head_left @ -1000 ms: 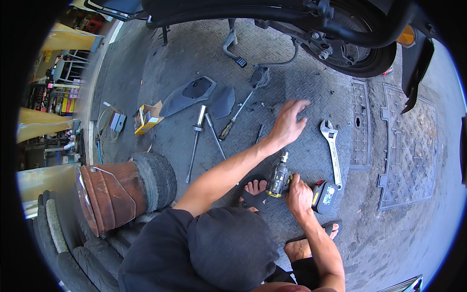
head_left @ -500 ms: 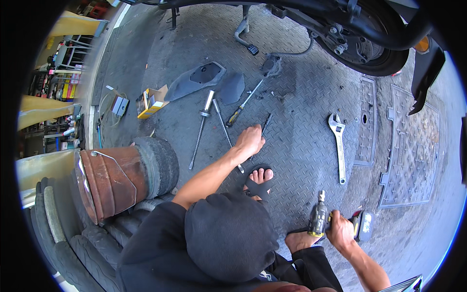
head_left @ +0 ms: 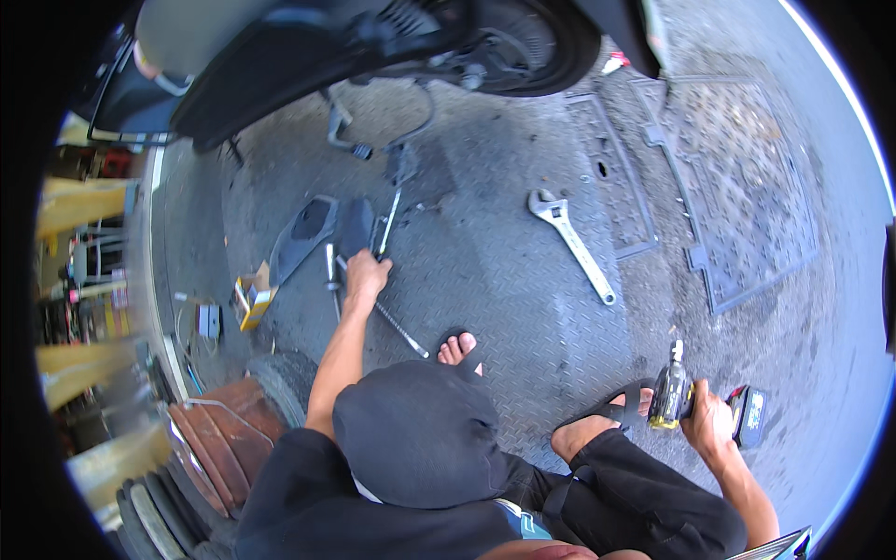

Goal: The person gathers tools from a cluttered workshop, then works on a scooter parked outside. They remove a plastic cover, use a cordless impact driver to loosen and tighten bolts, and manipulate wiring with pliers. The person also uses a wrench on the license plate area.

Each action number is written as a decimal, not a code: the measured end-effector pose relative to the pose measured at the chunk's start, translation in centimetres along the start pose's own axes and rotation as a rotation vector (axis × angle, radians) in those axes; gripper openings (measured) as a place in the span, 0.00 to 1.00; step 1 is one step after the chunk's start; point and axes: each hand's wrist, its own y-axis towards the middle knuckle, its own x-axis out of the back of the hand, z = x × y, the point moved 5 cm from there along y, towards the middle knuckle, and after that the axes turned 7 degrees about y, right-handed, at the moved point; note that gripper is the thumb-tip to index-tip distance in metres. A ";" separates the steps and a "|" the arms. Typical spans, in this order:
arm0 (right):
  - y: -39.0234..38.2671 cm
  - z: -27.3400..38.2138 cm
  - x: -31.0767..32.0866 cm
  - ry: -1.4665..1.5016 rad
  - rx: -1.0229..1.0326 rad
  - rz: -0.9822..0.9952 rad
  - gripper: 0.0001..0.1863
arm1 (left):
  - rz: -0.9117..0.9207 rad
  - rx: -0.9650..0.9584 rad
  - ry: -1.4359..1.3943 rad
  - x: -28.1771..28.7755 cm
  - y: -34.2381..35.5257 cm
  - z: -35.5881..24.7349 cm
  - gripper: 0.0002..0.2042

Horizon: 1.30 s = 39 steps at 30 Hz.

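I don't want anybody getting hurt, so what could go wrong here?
The power driver in the right hand might slip and hit the right foot beside it, in an open sandal. The left hand, down beside the metal bar and screwdriver, might knock one. Someone could trip over the adjustable wrench on the ground.
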 end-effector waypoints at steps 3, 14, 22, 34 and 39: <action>0.7 -2.9 0.5 0.106 -0.081 -0.066 0.24 | -0.069 0.007 0.021 3.3 -2.7 -2.4 0.25; 4.4 -16.3 9.6 0.516 -0.183 -0.232 0.31 | 0.346 -0.296 -0.051 8.0 -8.5 -24.2 0.13; 5.9 -26.3 25.0 0.394 -0.187 -0.478 0.33 | 0.269 -0.542 -0.188 17.0 -12.3 -56.2 0.18; 31.9 -29.6 43.1 0.369 0.264 -0.512 0.35 | 0.765 -0.177 -1.121 6.5 -0.8 -92.1 0.18; 48.0 -27.8 53.2 0.169 0.485 -0.209 0.37 | 0.997 -0.072 -1.347 6.4 4.8 -99.3 0.28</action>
